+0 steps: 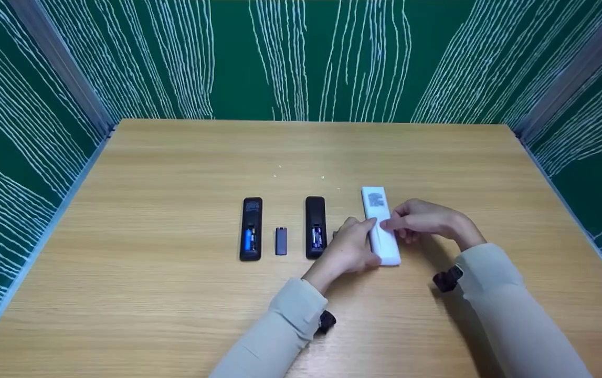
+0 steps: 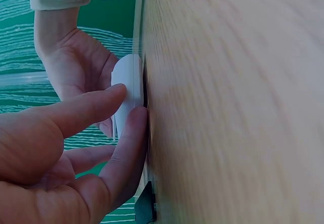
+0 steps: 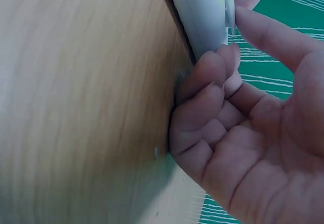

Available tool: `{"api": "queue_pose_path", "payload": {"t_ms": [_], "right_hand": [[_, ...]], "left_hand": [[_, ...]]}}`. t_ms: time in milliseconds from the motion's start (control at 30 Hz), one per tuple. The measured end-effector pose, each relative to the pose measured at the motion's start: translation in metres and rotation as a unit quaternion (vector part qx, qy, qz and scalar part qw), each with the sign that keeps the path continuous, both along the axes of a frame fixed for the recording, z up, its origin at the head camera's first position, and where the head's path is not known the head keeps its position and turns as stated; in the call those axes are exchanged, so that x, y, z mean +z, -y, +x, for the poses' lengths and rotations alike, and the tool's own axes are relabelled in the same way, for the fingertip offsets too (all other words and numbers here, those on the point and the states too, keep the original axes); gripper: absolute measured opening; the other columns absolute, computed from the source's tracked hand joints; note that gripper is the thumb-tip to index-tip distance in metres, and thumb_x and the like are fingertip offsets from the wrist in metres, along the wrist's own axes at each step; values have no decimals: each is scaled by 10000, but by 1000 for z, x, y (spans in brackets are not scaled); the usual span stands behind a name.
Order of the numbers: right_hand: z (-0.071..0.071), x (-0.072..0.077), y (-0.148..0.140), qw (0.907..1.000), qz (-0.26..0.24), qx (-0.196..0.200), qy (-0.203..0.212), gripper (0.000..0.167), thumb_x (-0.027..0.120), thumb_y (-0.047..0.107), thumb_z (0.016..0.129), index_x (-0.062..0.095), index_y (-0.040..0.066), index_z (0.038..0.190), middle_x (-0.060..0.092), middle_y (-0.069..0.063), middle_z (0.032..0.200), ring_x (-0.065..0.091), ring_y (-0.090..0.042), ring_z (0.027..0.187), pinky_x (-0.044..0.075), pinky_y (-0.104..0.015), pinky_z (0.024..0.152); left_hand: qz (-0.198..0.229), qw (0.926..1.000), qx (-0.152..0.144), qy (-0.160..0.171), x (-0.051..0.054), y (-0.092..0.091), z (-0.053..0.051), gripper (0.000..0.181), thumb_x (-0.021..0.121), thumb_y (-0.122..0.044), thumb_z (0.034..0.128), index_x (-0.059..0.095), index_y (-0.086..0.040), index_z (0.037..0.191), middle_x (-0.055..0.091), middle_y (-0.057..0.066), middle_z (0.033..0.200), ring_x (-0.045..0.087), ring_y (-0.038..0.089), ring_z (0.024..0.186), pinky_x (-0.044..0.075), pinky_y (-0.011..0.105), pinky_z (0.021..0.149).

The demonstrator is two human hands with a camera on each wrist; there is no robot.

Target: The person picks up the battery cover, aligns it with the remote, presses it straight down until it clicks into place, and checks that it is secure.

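I count one white remote point(image 1: 378, 211), two black remotes point(image 1: 251, 215) and one loose cover point(image 1: 281, 241) on the desk point(image 1: 175, 294). My left grip point(image 1: 349, 247) holds the white remote by its left side; my right grip point(image 1: 424, 218) holds its right, thumb on top. The black remotes, batteries point(image 1: 249, 240) showing, lie left of both grips. My left grip mostly hides a dark piece point(image 1: 335, 234).

Left hand point(image 2: 53, 176) holding white remote point(image 2: 127, 77), right hand point(image 2: 78, 64) behind; wooden table point(image 2: 238, 107).

the wood-grain tabletop point(image 1: 148, 173) carries two black remotes point(image 1: 251, 214), a small dark cover point(image 1: 281, 241) between them, and a white remote point(image 1: 384, 242).
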State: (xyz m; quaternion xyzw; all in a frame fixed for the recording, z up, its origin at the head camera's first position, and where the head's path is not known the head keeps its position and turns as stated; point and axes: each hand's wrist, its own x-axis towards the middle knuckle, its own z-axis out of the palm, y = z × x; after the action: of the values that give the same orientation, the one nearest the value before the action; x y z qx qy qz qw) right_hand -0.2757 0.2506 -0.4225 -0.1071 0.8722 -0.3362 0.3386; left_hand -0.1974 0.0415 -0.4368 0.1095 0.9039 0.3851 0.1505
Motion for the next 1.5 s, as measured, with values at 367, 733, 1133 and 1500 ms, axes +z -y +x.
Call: {"api": "queue_pose_path", "payload": {"t_ms": [367, 733, 1133, 1500], "right_hand": [[-2, 2, -1, 9998, 163, 40, 92, 388, 689, 470, 1000, 643, 106, 871, 617, -13, 760, 596, -194, 710, 490, -287, 683], [-2, 2, 0, 9997, 207, 135, 54, 402, 673, 477, 1006, 638, 108, 853, 619, -12, 762, 601, -185, 714, 492, -287, 690], [-1, -3, -1, 9997, 168, 136, 70, 369, 640, 443, 1034, 622, 114, 868, 610, -4, 780, 575, -184, 728, 478, -299, 688], [-1, 0, 1, 9995, 257, 168, 96, 384, 637, 467, 1034, 622, 114, 881, 615, -16, 804, 582, -200, 753, 481, -312, 723]], "left_hand": [[63, 9999, 35, 74, 0, -1, 1, 943, 911, -86, 787, 463, -129, 1616, 556, 55, 1303, 534, 138, 1030, 503, 244, 983], [70, 10000, -13, 1, -1, 0, 0, 934, 909, -87, 789, 466, -107, 1611, 561, 63, 1315, 526, 147, 1063, 487, 251, 1012], [-12, 10000, -4, 36, -1, 0, -1, 935, 912, -106, 800, 457, -116, 1616, 566, 67, 1340, 538, 163, 1093, 487, 258, 1024], [-23, 9999, 78, 129, 1, 0, 0, 949, 912, -101, 797, 449, -137, 1624, 559, 50, 1333, 523, 172, 1088, 490, 267, 1012]]}}
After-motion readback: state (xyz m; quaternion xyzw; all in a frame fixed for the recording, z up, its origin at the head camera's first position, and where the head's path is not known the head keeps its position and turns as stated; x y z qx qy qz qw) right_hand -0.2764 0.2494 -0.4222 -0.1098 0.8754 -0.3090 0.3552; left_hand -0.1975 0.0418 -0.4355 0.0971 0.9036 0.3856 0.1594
